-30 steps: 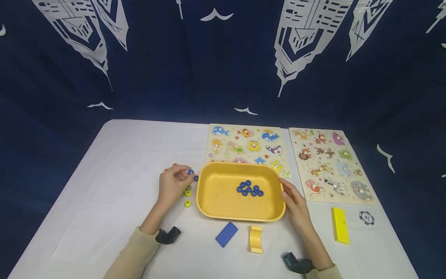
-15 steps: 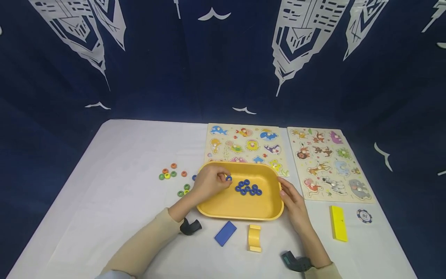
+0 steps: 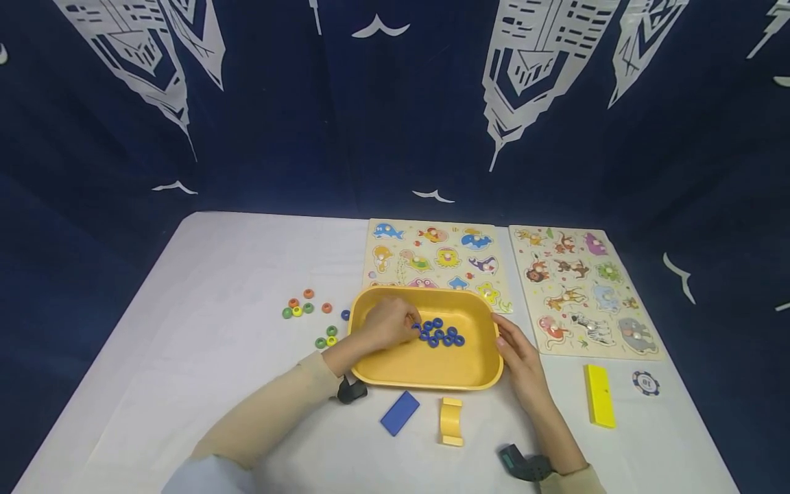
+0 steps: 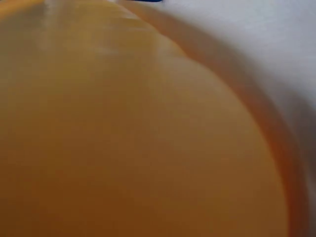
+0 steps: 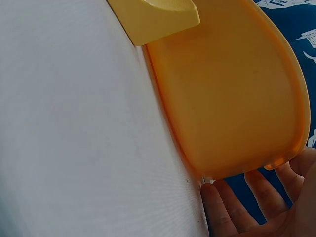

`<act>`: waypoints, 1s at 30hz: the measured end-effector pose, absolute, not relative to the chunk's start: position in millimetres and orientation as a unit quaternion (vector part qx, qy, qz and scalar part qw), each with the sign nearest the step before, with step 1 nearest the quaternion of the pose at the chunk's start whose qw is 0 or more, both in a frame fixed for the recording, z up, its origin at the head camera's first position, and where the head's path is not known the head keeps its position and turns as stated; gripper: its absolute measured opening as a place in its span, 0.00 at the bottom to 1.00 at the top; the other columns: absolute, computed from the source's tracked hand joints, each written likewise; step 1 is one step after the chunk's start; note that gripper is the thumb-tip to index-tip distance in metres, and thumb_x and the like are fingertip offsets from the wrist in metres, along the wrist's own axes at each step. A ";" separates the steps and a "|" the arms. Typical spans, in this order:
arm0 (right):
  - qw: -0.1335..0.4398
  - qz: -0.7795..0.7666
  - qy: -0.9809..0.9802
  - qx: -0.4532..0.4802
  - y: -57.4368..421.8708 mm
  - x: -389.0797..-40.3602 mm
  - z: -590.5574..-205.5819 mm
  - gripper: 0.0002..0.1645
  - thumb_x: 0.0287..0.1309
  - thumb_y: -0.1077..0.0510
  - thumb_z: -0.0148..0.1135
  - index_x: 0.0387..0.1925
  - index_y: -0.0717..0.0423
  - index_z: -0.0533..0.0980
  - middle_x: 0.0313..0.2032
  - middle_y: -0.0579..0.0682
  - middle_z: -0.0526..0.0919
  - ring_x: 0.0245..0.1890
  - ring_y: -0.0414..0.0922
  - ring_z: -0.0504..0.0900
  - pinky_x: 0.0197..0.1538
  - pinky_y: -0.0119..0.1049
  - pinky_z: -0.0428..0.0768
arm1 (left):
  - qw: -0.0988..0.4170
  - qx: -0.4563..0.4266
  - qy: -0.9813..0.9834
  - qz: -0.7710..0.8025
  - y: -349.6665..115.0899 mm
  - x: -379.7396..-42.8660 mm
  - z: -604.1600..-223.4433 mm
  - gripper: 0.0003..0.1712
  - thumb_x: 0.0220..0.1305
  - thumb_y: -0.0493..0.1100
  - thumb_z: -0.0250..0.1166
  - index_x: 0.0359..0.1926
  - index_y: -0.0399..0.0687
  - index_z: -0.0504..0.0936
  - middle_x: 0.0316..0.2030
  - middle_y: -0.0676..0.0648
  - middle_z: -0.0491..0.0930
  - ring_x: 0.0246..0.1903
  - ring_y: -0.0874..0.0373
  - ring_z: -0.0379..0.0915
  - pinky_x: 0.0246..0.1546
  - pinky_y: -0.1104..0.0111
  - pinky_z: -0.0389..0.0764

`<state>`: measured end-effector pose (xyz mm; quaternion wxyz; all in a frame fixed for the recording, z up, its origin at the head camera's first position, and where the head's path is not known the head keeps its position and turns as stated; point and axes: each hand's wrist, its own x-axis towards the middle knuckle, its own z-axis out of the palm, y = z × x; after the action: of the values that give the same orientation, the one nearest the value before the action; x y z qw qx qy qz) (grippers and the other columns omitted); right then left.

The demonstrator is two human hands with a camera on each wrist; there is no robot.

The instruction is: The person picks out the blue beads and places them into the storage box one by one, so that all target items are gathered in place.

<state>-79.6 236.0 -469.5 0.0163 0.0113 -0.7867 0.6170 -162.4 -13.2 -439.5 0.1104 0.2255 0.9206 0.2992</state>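
My left hand (image 3: 390, 324) is inside the yellow tray (image 3: 426, 374), low over its left half. Its curled fingertips seem to pinch a small blue ring bead (image 3: 416, 327), mostly covered by the fingers. Right beside it, several blue beads (image 3: 439, 335) lie in a loose cluster on the tray floor. My right hand (image 3: 523, 360) rests against the tray's right end. In the right wrist view its extended fingers (image 5: 266, 195) touch the outer wall of the tray (image 5: 227, 98). The left wrist view shows only the blurred tray wall (image 4: 148, 123); the hand is out of sight there.
Left of the tray lie orange beads (image 3: 327, 308), green beads (image 3: 320, 342), yellow beads (image 3: 297, 311) and one blue bead (image 3: 345, 315). In front are a blue block (image 3: 400, 413) and a yellow arch block (image 3: 451, 422). Puzzle boards (image 3: 592, 295), a yellow block (image 3: 599, 396) and a chip (image 3: 645, 383) stand right and behind.
My left hand has carried a blue bead from the table rightwards over the tray's rim and down beside the blue cluster. My right hand has stayed at the tray's right end.
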 end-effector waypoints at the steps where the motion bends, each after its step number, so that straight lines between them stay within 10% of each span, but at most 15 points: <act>1: 0.016 0.617 -0.787 0.013 236.2 -79.5 -469.6 0.24 0.64 0.53 0.43 0.61 0.45 0.61 0.62 0.49 0.63 0.60 0.37 0.64 0.52 0.19 0.67 | 0.115 0.233 0.917 0.301 -12.2 -162.3 -439.3 0.11 0.44 0.43 0.68 0.34 0.49 0.83 0.14 0.58 0.73 0.15 0.67 0.67 0.19 0.75 0.69; 11: 0.016 0.615 -0.789 0.014 235.2 -79.7 -469.6 0.24 0.64 0.51 0.44 0.61 0.44 0.61 0.62 0.48 0.63 0.59 0.34 0.64 0.52 0.19 0.67 | 0.109 0.268 0.897 0.333 -25.3 -141.6 -424.5 0.27 0.45 0.45 0.69 0.49 0.48 0.76 0.32 0.54 0.78 0.30 0.65 0.69 0.33 0.74 0.70; 24: 0.018 0.613 -0.790 0.007 236.2 -79.4 -470.0 0.23 0.64 0.53 0.43 0.61 0.43 0.61 0.63 0.46 0.62 0.62 0.42 0.62 0.52 0.19 0.66 | -0.134 0.151 0.834 0.514 -117.2 -130.2 -404.9 0.18 0.47 0.42 0.68 0.42 0.49 0.80 0.31 0.46 0.78 0.32 0.59 0.72 0.32 0.63 0.76; 30: 0.015 0.618 -0.786 0.014 235.1 -79.7 -469.8 0.23 0.64 0.52 0.43 0.61 0.44 0.61 0.62 0.47 0.63 0.61 0.40 0.63 0.52 0.19 0.67 | -0.149 0.076 0.847 0.505 -131.9 -141.9 -436.4 0.15 0.46 0.42 0.68 0.39 0.48 0.81 0.28 0.49 0.77 0.28 0.62 0.72 0.31 0.71 0.76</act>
<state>-79.7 235.1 -469.8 0.0148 0.0142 -0.7860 0.6179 -141.9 -131.9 -436.4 -0.1486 0.0762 0.8465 0.5054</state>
